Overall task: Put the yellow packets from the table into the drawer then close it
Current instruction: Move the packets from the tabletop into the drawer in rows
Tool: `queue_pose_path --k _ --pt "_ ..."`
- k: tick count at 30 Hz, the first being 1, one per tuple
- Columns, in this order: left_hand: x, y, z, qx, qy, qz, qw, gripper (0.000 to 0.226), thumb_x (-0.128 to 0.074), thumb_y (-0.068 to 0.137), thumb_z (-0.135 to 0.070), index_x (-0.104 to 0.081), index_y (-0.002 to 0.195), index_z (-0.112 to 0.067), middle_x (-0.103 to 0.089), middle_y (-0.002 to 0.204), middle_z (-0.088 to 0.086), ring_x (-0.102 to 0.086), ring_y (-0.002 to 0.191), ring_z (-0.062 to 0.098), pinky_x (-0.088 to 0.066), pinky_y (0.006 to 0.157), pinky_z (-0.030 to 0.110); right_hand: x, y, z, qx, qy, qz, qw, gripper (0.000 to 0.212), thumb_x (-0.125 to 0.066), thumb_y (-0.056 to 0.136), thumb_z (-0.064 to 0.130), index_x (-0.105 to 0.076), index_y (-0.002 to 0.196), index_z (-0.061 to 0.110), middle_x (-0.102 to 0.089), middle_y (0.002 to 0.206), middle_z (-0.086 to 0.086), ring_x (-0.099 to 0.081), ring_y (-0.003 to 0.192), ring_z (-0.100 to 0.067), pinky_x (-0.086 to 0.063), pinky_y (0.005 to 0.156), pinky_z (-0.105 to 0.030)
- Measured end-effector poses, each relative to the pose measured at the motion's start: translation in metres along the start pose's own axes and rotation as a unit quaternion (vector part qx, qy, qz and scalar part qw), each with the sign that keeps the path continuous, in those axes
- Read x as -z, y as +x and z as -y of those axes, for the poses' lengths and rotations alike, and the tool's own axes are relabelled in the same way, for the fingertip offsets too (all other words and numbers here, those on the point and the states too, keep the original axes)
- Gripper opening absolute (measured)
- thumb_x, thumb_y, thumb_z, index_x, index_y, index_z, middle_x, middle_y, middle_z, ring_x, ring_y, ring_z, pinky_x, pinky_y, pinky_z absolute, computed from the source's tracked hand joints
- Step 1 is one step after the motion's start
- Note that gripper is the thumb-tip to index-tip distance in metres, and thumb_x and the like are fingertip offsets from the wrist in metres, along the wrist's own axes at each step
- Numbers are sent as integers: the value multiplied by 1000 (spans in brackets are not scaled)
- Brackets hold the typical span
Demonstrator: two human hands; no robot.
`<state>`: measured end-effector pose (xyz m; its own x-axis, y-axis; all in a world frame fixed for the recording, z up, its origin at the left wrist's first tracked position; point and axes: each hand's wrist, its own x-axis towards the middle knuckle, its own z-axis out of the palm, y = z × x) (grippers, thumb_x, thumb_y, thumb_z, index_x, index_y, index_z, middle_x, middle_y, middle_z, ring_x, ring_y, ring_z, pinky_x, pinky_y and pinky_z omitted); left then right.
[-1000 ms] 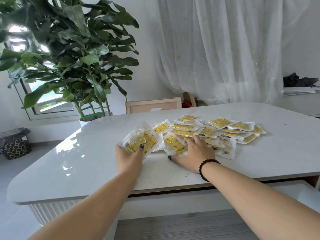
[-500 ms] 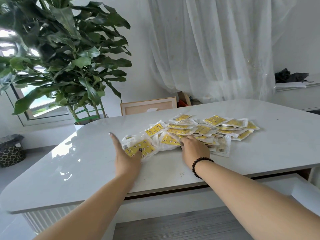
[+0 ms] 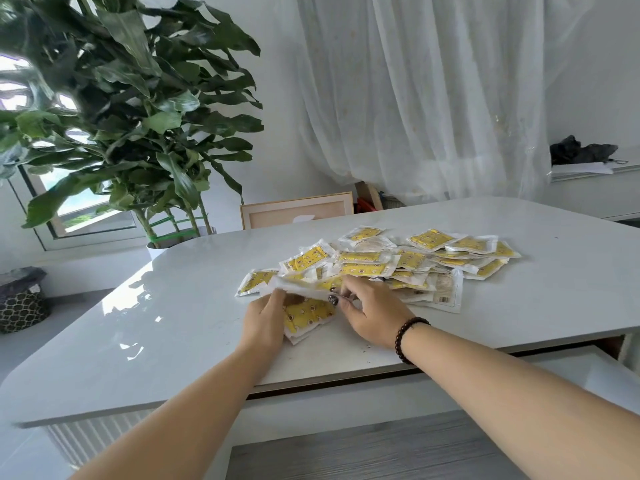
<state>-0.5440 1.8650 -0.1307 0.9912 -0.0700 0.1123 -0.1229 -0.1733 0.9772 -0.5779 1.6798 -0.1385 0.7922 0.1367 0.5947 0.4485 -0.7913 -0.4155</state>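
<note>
A large leafy plant (image 3: 131, 126) in a white pot stands at the far left corner of the white surface (image 3: 173, 334), its leaves hanging over that corner, and a framed picture (image 3: 298, 211) leans behind the far edge beside a sheer curtain (image 3: 433, 98). A patterned basket (image 3: 20, 303) sits on the floor to the left, and a side counter at the far right carries papers and a dark bundle (image 3: 581, 152). The yellow packets (image 3: 415, 261) lie in a loose overlapping heap on the middle of the surface, spreading toward the right. At the heap's near left end the left hand (image 3: 266, 320) grips a small stack of packets (image 3: 306, 315), fingers curled round it, while the right hand (image 3: 374, 311), a dark bead bracelet (image 3: 405, 336) on its wrist, pinches the edge of a packet at the top of that stack. Broad bare stretches of the surface lie left of the hands and right of the heap. Below the near edge, a white drawer front (image 3: 346, 396) shows between the forearms.
</note>
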Motion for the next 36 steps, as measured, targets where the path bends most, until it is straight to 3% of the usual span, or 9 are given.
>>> queue_pose_path --k 3,7,10,15,21,25,28,31,36 --pt "1 -2 -3 -3 -15 36 999 51 -47 89 -61 -77 81 -20 -77 89 5 -70 91 23 -52 88 38 1 -1 -2 -9 21 -6 1000 28 -53 94 33 -57 81 9 -51 69 11 -46 61 -14 -36 55 -27" --pt "-4 -5 -2 -19 57 23 998 15 -63 90 -25 -72 81 -19 -76 82 0 -71 85 21 -54 82 38 -2 2 -3 -40 -1 -21 999 22 -54 93 24 -56 78 8 -48 62 7 -44 57 -14 -38 56 -30" --pt "-2 -3 -2 -8 72 -1 997 13 -59 88 -14 -66 78 -12 -70 77 6 -64 73 24 -55 75 42 -1 5 -7 -105 5 -83 991 17 -65 86 27 -59 76 14 -61 70 6 -58 67 -14 -50 62 -29" --pt "-1 -2 0 -20 79 -25 996 16 -53 92 -12 -63 79 -10 -63 72 4 -57 65 20 -46 59 28 10 12 -17 -288 84 -228 926 27 -78 73 24 -52 72 17 -53 62 5 -54 64 -16 -39 53 -20" --pt "-1 4 2 -14 66 -52 996 20 -49 96 -16 -63 89 -3 -62 75 6 -54 65 21 -44 59 28 18 11 -26 -351 198 -283 870 57 -84 65 13 -45 107 16 -49 98 -2 -51 84 -18 -42 67 -22" --pt "-2 1 0 -26 79 -57 995 22 -52 96 -18 -64 85 -4 -58 70 4 -51 61 20 -42 53 25 22 8 -32 -408 232 -211 857 90 -84 68 20 -31 141 15 -49 115 0 -51 100 -17 -42 83 -27" --pt "-2 4 2 -25 83 -56 995 21 -52 96 -21 -64 88 -5 -60 72 5 -53 63 20 -44 57 28 23 8 -34 -393 253 -151 871 70 -81 71 18 -48 133 14 -58 118 -2 -58 103 -20 -48 82 -27" --pt "-1 8 6 -28 104 -63 992 24 -51 95 -25 -63 92 -5 -61 75 9 -54 65 24 -49 60 38 23 9 -35 -379 291 -145 867 25 -77 76 13 -66 99 9 -63 85 -3 -59 81 -20 -47 68 -23" --pt "1 9 8 -34 114 -63 991 24 -49 95 -24 -57 81 -7 -53 66 4 -48 61 22 -45 59 36 35 12 -36 -392 510 -194 741 18 -71 73 -7 -65 87 3 -68 99 -21 -64 100 -38 -48 94 -55"
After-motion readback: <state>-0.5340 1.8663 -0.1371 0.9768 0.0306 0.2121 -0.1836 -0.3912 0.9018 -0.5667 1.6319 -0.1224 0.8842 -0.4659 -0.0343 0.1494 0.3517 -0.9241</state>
